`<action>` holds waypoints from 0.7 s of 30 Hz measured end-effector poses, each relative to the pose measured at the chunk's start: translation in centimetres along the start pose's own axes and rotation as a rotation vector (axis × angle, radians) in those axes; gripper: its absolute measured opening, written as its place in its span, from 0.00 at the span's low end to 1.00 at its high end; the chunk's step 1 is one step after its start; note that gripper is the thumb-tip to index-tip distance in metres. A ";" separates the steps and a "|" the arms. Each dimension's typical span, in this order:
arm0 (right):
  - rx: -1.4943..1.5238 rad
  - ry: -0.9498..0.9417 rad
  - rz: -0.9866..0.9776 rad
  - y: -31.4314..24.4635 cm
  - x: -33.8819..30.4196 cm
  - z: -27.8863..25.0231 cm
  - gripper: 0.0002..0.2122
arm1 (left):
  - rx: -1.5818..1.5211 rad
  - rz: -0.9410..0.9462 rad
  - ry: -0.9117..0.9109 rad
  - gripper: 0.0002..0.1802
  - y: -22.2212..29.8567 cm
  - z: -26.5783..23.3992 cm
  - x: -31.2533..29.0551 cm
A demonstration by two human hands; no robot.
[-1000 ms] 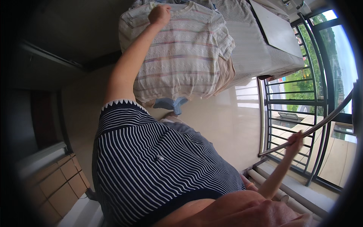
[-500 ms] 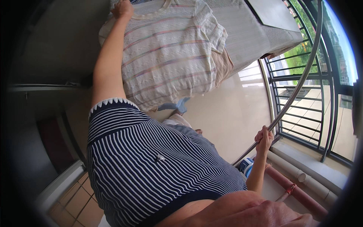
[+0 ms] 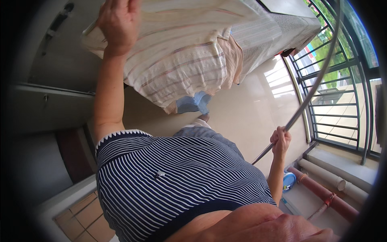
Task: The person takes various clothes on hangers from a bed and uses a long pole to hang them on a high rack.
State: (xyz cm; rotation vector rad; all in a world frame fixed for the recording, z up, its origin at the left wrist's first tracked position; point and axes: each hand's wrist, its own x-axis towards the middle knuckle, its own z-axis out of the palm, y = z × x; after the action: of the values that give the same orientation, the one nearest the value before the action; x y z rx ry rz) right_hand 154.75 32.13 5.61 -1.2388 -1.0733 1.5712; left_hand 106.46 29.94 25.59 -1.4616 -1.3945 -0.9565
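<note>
My left hand [image 3: 119,26] is raised at the top left, closed at the upper part of a white short-sleeved knit shirt [image 3: 177,60] with thin coloured stripes. The top edge cuts off its fingertips, and motion blurs them. The shirt hangs spread out beside the hand, its upper part out of view. Behind its lower right side shows a beige garment [image 3: 234,60], and below its hem a light blue cloth [image 3: 193,103]. My right hand [image 3: 281,137] is wrapped round a long, thin metal pole [image 3: 308,97], which slants up to the top right.
A cloth-covered surface [image 3: 262,44] lies behind the shirt. Window bars [image 3: 334,109] stand on the right, above a red pipe [image 3: 312,187] and white pipes [image 3: 322,173]. A dark cabinet-like panel [image 3: 52,105] is on the left. Pale floor [image 3: 258,101] stretches between.
My left hand has risen and come closer, taking the shirt up and leftward with it; more of the blue cloth shows below. My right hand keeps its grip on the pole.
</note>
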 end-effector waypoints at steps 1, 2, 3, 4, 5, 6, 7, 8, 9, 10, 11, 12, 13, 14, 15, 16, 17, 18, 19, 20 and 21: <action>0.011 -0.058 -0.021 0.2 -0.8 -1.2 0.10 | -0.045 0.073 0.096 0.05 1.5 -0.5 0.9; 0.016 -0.066 -0.046 0.5 -1.7 -2.0 0.10 | -0.095 0.149 0.189 0.06 3.3 -0.5 2.1; 0.027 -0.082 -0.067 0.9 -2.6 -3.2 0.11 | -0.051 0.040 0.078 0.04 7.7 -2.0 3.6; 0.037 -0.100 -0.087 1.2 -3.4 -4.3 0.11 | -0.078 0.118 0.069 0.04 10.1 -2.6 4.5; 0.046 -0.060 -0.083 1.2 -4.6 -4.7 0.10 | -0.271 0.167 0.133 0.05 11.4 -1.4 4.4; 0.052 -0.056 -0.077 0.5 -5.4 -5.5 0.10 | -0.388 0.179 0.152 0.05 13.4 -1.1 4.2; 0.050 -0.047 -0.068 0.0 -6.2 -6.1 0.10 | -0.373 0.085 -0.039 0.05 15.3 -1.0 3.2; 0.118 -0.055 -0.069 -0.4 -6.7 -7.4 0.11 | -0.346 0.106 -0.002 0.05 16.9 -0.1 2.4; 0.194 -0.047 -0.072 -0.2 -7.6 -8.8 0.13 | -0.334 0.137 0.034 0.06 18.6 1.3 1.8; 0.160 -0.007 -0.106 0.1 -8.7 -9.7 0.14 | -0.401 0.120 0.044 0.06 20.4 2.4 1.3; 0.111 0.022 -0.148 0.9 -9.9 -10.4 0.14 | -0.471 0.092 0.055 0.06 21.4 3.4 0.6; 0.113 0.024 -0.152 1.6 -11.0 -10.9 0.14 | -0.494 0.090 0.054 0.07 21.9 4.3 0.2; 0.128 0.045 -0.156 2.5 -12.5 -11.3 0.13 | -0.530 0.065 0.050 0.06 22.5 5.3 0.2; 0.107 0.070 -0.162 3.5 -13.9 -11.3 0.13 | -0.572 0.040 0.046 0.06 22.9 6.4 0.2; 0.114 0.120 -0.118 3.8 -15.1 -10.6 0.12 | -0.631 0.023 0.056 0.06 23.8 7.9 0.6; 0.100 0.119 -0.104 4.2 -15.8 -10.1 0.12 | -0.659 -0.054 0.006 0.05 24.2 9.2 0.6; 0.097 0.125 -0.098 5.0 -16.4 -9.8 0.11 | -0.694 -0.064 0.076 0.03 24.8 10.4 0.9; 0.059 0.166 -0.061 6.1 -17.1 -9.0 0.12 | -0.738 -0.115 -0.015 0.02 24.9 11.4 0.7; 0.021 0.193 -0.024 6.5 -17.2 -8.2 0.13 | -0.761 -0.114 0.060 0.04 24.9 10.9 1.7; 0.002 0.216 0.000 6.5 -17.5 -7.8 0.15 | -0.821 -0.173 0.086 0.06 25.7 11.5 2.9; -0.015 0.232 0.029 6.4 -17.9 -7.5 0.17 | -0.846 -0.165 0.077 0.05 27.1 12.6 3.9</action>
State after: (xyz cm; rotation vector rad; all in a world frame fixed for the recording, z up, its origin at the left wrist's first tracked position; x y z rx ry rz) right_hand 164.22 14.18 3.05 -1.4138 -0.9237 1.4028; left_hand 133.24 43.43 23.01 -1.8826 -1.1004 -1.8314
